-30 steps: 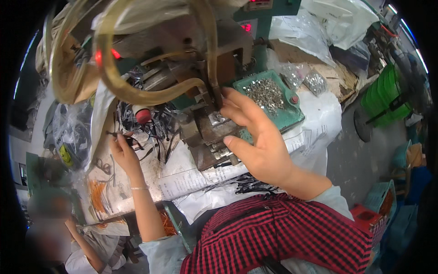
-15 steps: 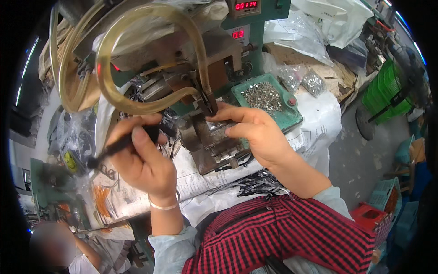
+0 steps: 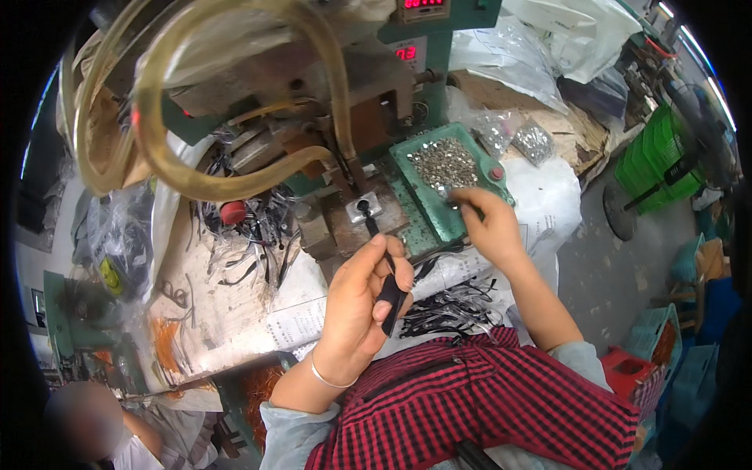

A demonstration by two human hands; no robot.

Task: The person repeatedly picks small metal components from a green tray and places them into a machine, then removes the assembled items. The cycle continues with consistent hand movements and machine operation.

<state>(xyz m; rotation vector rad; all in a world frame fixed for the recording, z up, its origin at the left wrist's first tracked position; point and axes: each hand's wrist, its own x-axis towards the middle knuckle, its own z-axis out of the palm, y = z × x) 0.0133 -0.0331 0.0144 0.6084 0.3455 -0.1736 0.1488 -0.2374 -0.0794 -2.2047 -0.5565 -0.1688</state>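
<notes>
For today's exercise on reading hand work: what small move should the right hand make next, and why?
Probably pinch one small metal piece from the green tray: the right hand has its fingertips at the pile, while the left hand holds a black strip with its end on the press's metal block.

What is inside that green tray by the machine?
The green tray holds a heap of small silvery metal pieces. The right hand reaches in and covers the near corner, so what lies beneath it cannot be seen.
</notes>
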